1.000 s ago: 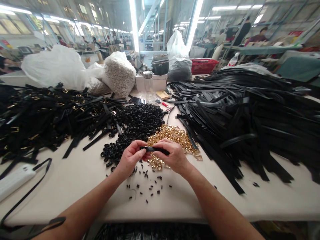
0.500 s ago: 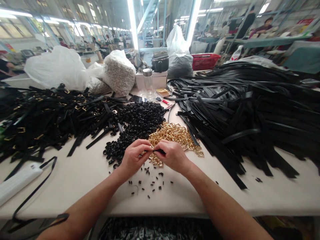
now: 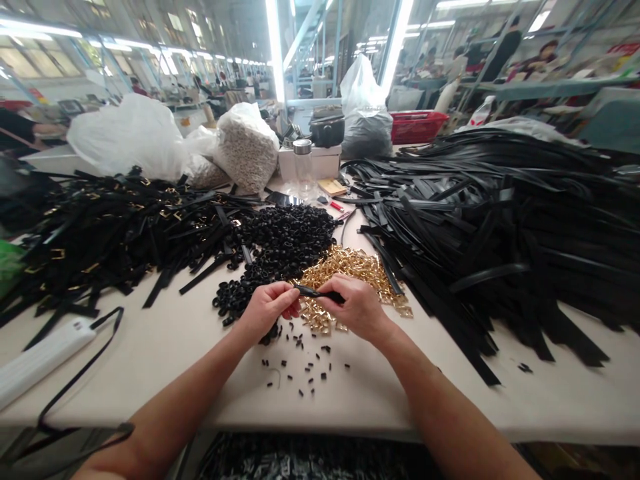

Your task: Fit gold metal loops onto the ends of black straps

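Note:
A short black strap is stretched between my two hands, above the front of the gold buckles. My left hand pinches its left end between thumb and fingers. On the other side my right hand grips the strap, with a dark end showing under the fingers. Whether a buckle or a loop sits on the strap is hidden by my fingers. Directly beyond my hands lie a heap of gold metal buckles and a heap of small black loops.
Finished-looking black straps with gold buckles pile up at left; long black straps spread over the right. Small black bits lie before me. A white power strip, a glass jar and filled plastic bags stand around.
My hands have drawn slightly apart, and more of the black strap shows between them. The whole view has shifted a little, so things appear farther right.

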Demonstrator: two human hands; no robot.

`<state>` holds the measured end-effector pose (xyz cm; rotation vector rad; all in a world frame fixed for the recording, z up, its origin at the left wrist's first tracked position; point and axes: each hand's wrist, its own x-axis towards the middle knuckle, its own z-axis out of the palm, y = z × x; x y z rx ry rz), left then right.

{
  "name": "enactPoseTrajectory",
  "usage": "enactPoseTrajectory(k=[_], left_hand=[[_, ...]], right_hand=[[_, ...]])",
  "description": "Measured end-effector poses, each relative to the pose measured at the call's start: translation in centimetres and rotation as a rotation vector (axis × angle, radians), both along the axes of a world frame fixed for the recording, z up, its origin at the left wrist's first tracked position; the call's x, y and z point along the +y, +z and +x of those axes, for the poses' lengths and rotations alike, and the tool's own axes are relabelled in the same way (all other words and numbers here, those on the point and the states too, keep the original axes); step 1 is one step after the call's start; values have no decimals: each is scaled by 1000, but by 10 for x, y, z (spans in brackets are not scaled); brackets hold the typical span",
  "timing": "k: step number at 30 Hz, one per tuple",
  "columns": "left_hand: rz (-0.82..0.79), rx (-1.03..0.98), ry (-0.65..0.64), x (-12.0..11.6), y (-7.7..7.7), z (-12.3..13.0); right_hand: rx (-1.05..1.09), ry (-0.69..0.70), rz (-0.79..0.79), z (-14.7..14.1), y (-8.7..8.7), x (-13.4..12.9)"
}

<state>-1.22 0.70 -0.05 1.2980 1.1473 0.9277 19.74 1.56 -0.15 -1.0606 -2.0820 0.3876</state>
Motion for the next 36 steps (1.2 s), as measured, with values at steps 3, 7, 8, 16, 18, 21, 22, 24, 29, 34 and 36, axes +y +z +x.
enactPoseTrajectory(k=[3,7,8,16,18,21,22,24,29,34,36], left_hand=[[-48,-48,2,0,-2,1],[-71,-46,-31,-3,-5,4],[-64,-39,-35,-3,-6,5],[113,13,-75,-6,-2,8],[163,44,-78,-4,0,5],[215,81,16,3,7,-8],[223,89,68,6,10,-15],[239,133,141,10,18,-31],[333,497,-22,6,38,-64],[317,807,-260,-12,43,-83],[332,912,-267,-19,40,-93]], right_hand=[[28,22,18,-4,-3,-2],[56,53,47,-10,-6,-6],[59,54,56,-11,-7,-6],[0,58,86,-9,-1,-8],[-59,37,117,-5,2,-6],[-160,-38,193,4,4,-3],[-191,-69,215,6,5,-1],[-244,-110,238,10,5,2],[-267,-72,201,5,-1,4],[-254,-25,191,0,-6,2],[-239,-22,184,1,-5,2]])
